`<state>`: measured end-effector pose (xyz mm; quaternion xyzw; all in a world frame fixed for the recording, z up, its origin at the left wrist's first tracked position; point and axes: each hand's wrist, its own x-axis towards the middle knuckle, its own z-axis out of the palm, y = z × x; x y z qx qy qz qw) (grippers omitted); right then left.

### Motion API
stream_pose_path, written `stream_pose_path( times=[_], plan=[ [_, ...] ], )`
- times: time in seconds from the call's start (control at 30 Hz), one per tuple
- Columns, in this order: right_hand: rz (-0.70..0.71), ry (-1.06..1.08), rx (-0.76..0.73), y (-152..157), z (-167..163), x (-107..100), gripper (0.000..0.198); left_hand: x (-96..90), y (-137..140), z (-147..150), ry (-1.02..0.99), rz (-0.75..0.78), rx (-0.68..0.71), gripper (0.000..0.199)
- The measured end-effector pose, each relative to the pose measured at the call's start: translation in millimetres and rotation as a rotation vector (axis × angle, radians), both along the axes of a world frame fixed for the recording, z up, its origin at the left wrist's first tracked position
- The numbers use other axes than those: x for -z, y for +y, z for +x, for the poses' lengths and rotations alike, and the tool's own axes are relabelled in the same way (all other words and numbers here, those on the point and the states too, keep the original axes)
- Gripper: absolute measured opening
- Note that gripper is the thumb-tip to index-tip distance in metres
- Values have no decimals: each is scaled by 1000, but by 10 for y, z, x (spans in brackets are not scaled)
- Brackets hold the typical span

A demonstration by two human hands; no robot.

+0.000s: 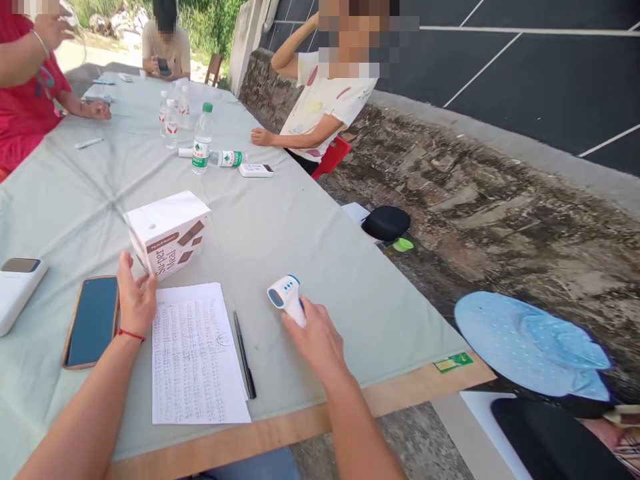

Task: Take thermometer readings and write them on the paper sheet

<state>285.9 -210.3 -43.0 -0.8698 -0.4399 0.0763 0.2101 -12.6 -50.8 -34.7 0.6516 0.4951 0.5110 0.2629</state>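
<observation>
My right hand (319,333) is wrapped round the handle of a white and blue infrared thermometer (285,293), held over the tablecloth with its head tilted to the left. At the near left corner of a white box with brown print (173,230), my left hand (136,293) has its fingers apart; the fingertips seem to touch the box's side. Just right of that wrist lies a sheet of paper covered in writing (195,360). A black pen (244,353) rests along the sheet's right edge. Left of the same wrist is a phone in a brown case (91,323).
A white device (20,290) lies at the left edge. Further back are a green-capped water bottle (201,143), a bottle on its side (230,159) and a white power bank (256,171). Several people sit or stand round the table. A blue hat (530,347) is at right.
</observation>
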Motion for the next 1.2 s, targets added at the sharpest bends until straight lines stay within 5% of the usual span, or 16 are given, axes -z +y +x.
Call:
stream_pose_path(
  times=[0.1, 0.23, 0.33, 0.43, 0.6, 0.87, 0.97, 1.2],
  plan=[
    [22, -146, -8, -48, 71, 93, 41, 34, -26, 12, 6, -3, -36, 78],
    [231, -150, -105, -87, -188, 30, 31, -187, -161, 62, 171, 134, -97, 79],
    [156, 57, -294, -99, -546, -61, 23, -405, -330, 148, 288, 165, 30, 75],
    [32, 40, -393, -93, -795, -112, 24, -497, -534, 233, 423, 103, 255, 58],
    [127, 71, -470, -104, -728, -88, 28, -327, -877, 296, 632, 48, 605, 20],
    [591, 828, -351, -304, -702, 67, 31, -111, -1026, 421, 721, 47, 636, 11],
    [624, 915, -325, -358, -829, 116, 17, -118, -1015, 428, 712, 49, 644, 12],
    [483, 950, -373, -399, -990, 55, 32, -93, -1019, 410, 687, 65, 642, 18]
  ],
)
